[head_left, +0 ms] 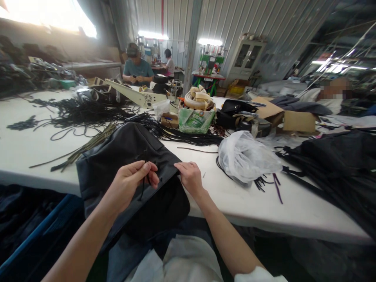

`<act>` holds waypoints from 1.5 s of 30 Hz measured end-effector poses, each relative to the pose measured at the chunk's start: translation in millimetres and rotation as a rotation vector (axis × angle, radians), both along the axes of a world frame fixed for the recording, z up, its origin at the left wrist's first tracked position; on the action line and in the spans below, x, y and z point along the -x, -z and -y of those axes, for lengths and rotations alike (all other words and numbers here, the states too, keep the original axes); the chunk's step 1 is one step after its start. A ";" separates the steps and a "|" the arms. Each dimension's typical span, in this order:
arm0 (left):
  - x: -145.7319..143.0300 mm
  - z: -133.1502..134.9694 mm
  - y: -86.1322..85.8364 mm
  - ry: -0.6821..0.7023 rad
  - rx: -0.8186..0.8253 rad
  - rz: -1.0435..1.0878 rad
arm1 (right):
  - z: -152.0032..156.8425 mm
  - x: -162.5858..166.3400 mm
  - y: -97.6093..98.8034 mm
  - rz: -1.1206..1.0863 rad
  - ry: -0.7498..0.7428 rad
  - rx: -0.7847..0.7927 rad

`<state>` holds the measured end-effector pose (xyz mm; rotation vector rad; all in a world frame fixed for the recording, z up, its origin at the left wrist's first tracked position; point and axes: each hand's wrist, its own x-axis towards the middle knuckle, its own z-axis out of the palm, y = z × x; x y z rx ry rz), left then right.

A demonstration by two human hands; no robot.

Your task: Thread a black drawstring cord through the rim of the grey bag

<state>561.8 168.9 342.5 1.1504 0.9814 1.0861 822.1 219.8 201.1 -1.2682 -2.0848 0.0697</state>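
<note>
A black fabric bag (pixel 123 156) lies over the near edge of the white table (pixel 264 199), partly hanging toward my lap. My left hand (pixel 132 182) is closed in a pinch on a thin black cord (pixel 143 184) that hangs against the bag. My right hand (pixel 189 176) rests on the bag's edge with fingers curled, gripping the fabric.
Loose black cords (pixel 82 113) spread over the table's left and middle. A clear plastic bag (pixel 245 156) lies to the right, with dark fabric (pixel 337 164) beyond it. A box of tape rolls (pixel 196 111) and cardboard boxes (pixel 293 117) stand farther back. Other people sit at the far side.
</note>
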 end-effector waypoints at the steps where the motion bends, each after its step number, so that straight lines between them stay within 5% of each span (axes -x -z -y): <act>1: -0.6 1.2 7.7 0.012 0.035 0.022 | 0.7 -0.3 3.5 -0.006 0.019 0.001; 8: 11.3 7.0 41.6 -0.104 0.169 0.156 | 3.2 -2.0 9.2 -0.045 0.032 0.127; 12: 14.0 4.9 44.4 -0.162 0.181 0.248 | 6.3 -2.4 -30.8 -0.082 -0.057 0.163; 18: -6.1 0.5 42.4 -0.101 0.172 0.260 | 22.7 32.9 -96.4 -0.590 -0.305 0.313; 24: -14.4 1.3 38.5 -0.052 0.169 0.230 | 6.2 81.8 -96.0 -1.098 -0.402 0.661; 28: -15.2 4.9 40.9 -0.039 0.152 0.186 | -3.5 92.5 -95.7 -1.221 -0.434 0.783; 38: -20.3 5.4 56.4 -0.020 0.183 0.218 | -2.8 86.0 -98.9 -1.177 -0.419 0.644; 45: -19.6 6.8 64.6 -0.026 0.176 0.225 | -12.3 70.4 -115.2 -1.380 -0.199 0.445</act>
